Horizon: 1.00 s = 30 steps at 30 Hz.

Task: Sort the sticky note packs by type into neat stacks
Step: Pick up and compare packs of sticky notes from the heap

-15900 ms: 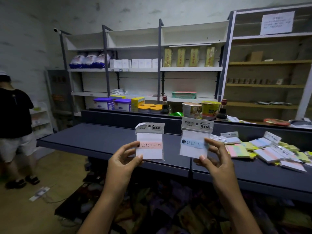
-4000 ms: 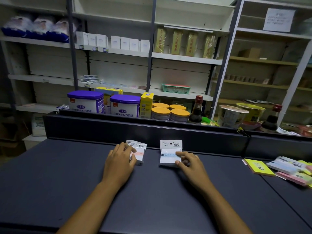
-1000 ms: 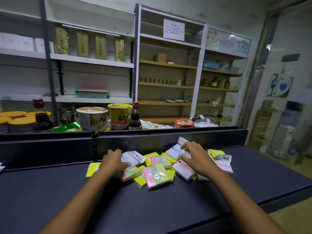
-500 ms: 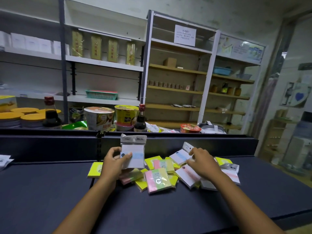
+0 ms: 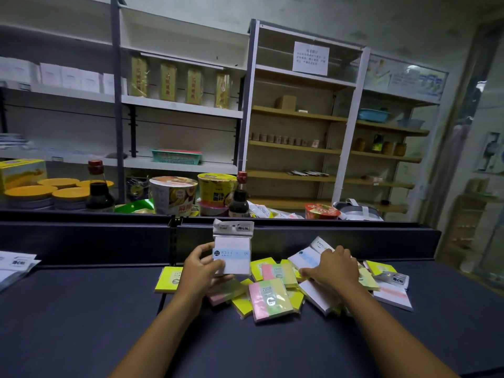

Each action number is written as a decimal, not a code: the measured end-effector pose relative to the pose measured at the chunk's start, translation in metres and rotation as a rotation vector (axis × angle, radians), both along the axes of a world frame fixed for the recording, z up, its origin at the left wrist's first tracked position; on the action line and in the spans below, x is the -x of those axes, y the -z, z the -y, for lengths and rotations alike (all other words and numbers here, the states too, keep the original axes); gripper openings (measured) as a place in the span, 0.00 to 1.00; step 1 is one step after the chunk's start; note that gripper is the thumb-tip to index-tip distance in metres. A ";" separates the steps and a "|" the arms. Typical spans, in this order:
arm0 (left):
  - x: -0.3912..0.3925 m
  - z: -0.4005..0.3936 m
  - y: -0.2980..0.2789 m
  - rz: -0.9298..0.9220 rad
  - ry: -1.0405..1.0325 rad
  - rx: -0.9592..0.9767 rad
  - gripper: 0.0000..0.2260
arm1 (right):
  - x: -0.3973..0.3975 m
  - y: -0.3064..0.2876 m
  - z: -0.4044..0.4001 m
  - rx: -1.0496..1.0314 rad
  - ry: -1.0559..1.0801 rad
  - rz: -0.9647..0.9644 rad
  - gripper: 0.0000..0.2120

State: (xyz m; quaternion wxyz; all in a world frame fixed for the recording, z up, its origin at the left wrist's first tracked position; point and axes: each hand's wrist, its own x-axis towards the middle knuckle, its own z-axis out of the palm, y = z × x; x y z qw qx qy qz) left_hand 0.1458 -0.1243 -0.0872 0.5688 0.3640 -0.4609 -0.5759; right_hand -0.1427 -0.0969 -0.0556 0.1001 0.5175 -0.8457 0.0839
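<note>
My left hand [image 5: 201, 271] holds a white sticky note pack with a blue band [image 5: 232, 251] upright above the dark counter. My right hand [image 5: 335, 270] lies on the loose pile, its fingers on another white pack with a blue band [image 5: 306, 259]. The pile holds a pink-and-green pack [image 5: 270, 298], yellow packs [image 5: 169, 278] and a white pack with a pink band [image 5: 392, 291]. At the far left edge lie two sorted white packs [image 5: 15, 266].
The dark counter [image 5: 81, 323] has a raised back wall [image 5: 81, 236]. Behind it stand soy sauce bottles [image 5: 99, 188], instant noodle cups [image 5: 173, 195] and orange-lidded tins [image 5: 30, 196]. Shelving fills the back wall.
My left hand has lifted the blue-banded pack a little higher and turned it to face me. My right hand stays on the pile. The view has drawn closer.
</note>
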 end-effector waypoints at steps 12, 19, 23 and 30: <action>-0.006 -0.002 -0.003 -0.049 0.026 0.056 0.21 | -0.006 -0.014 -0.010 0.264 -0.143 0.055 0.37; -0.007 -0.005 -0.004 -0.074 -0.002 0.085 0.21 | -0.004 -0.026 -0.030 0.489 -0.355 0.545 0.36; -0.002 -0.011 -0.004 -0.100 -0.017 0.096 0.22 | -0.008 -0.014 -0.042 0.529 -0.430 0.857 0.35; -0.013 -0.029 -0.011 -0.167 -0.035 0.121 0.21 | -0.037 -0.003 -0.051 0.548 -0.522 1.175 0.35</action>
